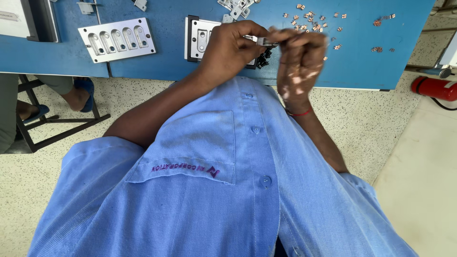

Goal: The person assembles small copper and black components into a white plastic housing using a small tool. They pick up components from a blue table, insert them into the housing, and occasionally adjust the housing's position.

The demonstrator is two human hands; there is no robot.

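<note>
Holding a small silvery metal piece (264, 42) between them, the left hand (231, 45) and the right hand (301, 52) meet just above the near edge of the blue counter (157, 66), each with its fingertips pinched on an end of the piece; the right hand is blurred, so what its fingers do to the piece cannot be told. Judging by how things lie, the work looks to be somewhere in its middle. Right under the left hand sits a light metal fixture plate on a dark base (197, 38), most of it hidden by the hand, so whether any of its recesses are filled cannot be told. A heap of small black parts (263, 59) lies just beside it at the counter's edge. Farther left, well apart from the hands, a second metal plate with a row of oblong pockets (117, 39) lies with every visible pocket empty, which suggests that loading there has not begun. Much stock remains: a scatter of small copper-coloured clips (312, 21) is spread beyond the right hand, and a pile of silvery stampings (236, 5) sits at the far edge (partly cut off by the frame). No tray of finished pieces shows. To the left, another person's leg and blue sandal (81, 90) rest by a dark stool frame (47, 123), and a red cylinder (434, 88) lies on the floor at right.
</note>
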